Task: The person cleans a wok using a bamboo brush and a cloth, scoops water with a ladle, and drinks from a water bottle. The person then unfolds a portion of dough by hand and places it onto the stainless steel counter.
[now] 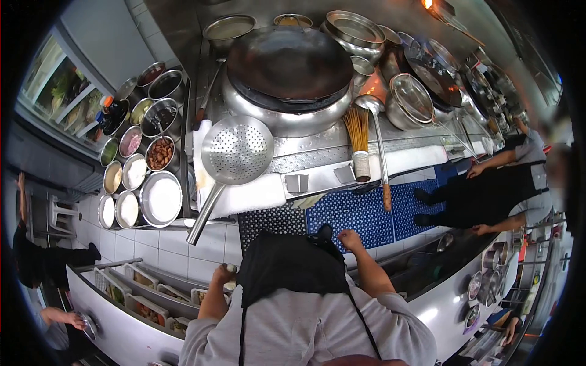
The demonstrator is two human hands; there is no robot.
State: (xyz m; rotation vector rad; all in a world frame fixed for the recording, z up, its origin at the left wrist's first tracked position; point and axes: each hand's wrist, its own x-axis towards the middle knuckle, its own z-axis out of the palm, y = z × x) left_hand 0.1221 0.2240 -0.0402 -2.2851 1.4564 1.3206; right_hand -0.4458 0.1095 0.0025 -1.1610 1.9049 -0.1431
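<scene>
My left hand hangs at my left side, closed around a small whitish thing that I cannot make out. On the other side, my right hand is held low with its fingers curled in and nothing visible in them. Ahead of me a perforated strainer ladle lies across a white towel, its handle jutting past the counter edge. A large dark wok sits on the burner behind it. To the right are a bamboo wok brush and a ladle with a wooden handle end. Neither hand touches these.
Several seasoning pots crowd the left. A metal strainer rests on a pot at right. Blue perforated mats cover the floor. A co-worker in a black apron stands at right; more people are at left. Food bins line the counter behind me.
</scene>
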